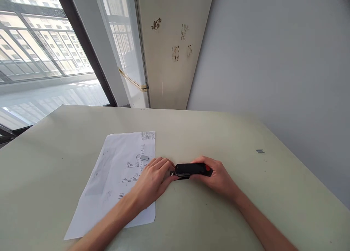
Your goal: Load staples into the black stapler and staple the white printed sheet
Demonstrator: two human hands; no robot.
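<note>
The pale desk (224, 214) spreads across the whole lower part of the view, with a plain grey wall (268, 61) behind its right side. At the far left stands a window (46, 46) with railings and a building beyond it. Between window and wall rises a cream cabinet (166, 76) carrying 4 dark, worn patches. A printed paper (109, 185) lies flat on the desk at the left, partly under the left forearm.

The 2 hands meet at a black stapler, near the middle of the desk and just right of the paper. The right hand (214, 175) is clamped around its right end; the left hand (157, 174) has thumb and fingertips at its metal left end, though whether they pinch it I cannot tell. The stapler (190, 168) lies lengthwise between them, a red part (207, 168) showing by the right fingers. Smallest are 2 grey bits: a strip (144, 157) on the paper and a thin piece (260, 151) well apart at the right.
</note>
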